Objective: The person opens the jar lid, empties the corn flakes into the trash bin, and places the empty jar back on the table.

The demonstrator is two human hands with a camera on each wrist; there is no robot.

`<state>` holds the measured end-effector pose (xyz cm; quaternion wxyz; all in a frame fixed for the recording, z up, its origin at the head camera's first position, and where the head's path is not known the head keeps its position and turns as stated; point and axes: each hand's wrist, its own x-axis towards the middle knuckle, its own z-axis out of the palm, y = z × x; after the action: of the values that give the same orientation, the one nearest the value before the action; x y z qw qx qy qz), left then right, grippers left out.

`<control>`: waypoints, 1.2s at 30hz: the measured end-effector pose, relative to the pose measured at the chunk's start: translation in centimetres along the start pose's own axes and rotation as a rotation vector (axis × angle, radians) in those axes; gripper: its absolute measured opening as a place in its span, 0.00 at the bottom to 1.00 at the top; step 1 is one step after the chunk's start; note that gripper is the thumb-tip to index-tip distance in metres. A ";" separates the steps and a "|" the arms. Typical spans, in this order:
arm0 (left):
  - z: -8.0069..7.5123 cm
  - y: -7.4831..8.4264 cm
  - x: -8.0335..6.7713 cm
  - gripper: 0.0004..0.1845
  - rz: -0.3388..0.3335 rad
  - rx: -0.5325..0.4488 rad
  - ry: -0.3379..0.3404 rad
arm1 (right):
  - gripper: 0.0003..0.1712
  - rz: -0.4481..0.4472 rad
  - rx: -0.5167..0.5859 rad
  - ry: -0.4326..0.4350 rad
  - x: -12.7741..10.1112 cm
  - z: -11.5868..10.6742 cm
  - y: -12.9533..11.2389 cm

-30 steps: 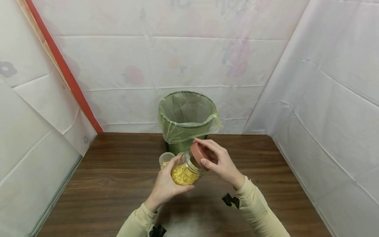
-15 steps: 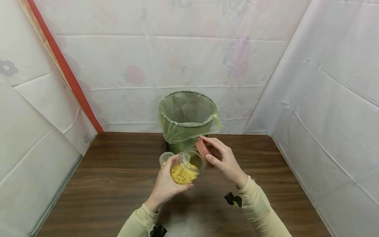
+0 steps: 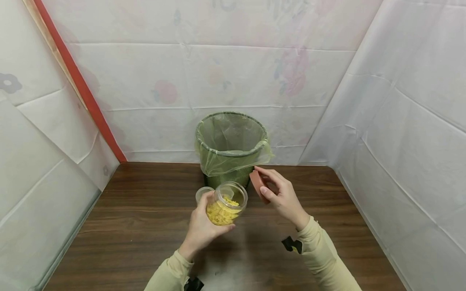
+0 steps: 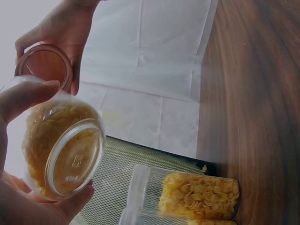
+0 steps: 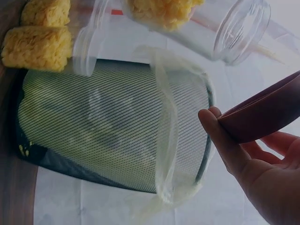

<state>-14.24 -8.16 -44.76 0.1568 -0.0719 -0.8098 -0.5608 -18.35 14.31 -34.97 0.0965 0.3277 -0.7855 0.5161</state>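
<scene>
Head view: left hand (image 3: 202, 226) grips a clear plastic jar of yellow flakes (image 3: 225, 208), mouth tilted toward the green mesh bin (image 3: 231, 150) just behind, while right hand (image 3: 282, 198) beside it pinches the reddish-brown lid (image 3: 257, 184).

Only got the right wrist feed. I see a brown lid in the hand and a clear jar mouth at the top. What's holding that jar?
Observer: The left hand grips the clear jar around its body, above the wooden table.
Operator: Jar upright?
Observer: No, it's tilted. In the head view its open mouth leans toward the green-lined wastebasket.
Operator: Where's the lid from above?
Observer: The right hand pinches the brown lid on edge, to the right of the jar and apart from it, in front of the wastebasket.
</scene>
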 end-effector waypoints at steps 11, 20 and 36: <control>-0.5 -0.1 0.0 0.50 0.037 -0.083 0.081 | 0.25 0.056 -0.106 0.067 -0.7 -0.7 2.5; -1.3 0.0 -0.2 0.49 0.017 -0.143 0.087 | 0.25 0.100 -0.170 0.135 -1.6 -0.8 8.0; -2.2 -2.0 -0.6 0.50 0.025 -0.147 0.155 | 0.28 0.159 -0.294 0.175 -2.3 -1.3 12.1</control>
<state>-13.92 -10.92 -46.05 0.2204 -0.0494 -0.7510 -0.6205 -24.23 19.45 -44.55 0.1703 0.2007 -0.8644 0.4285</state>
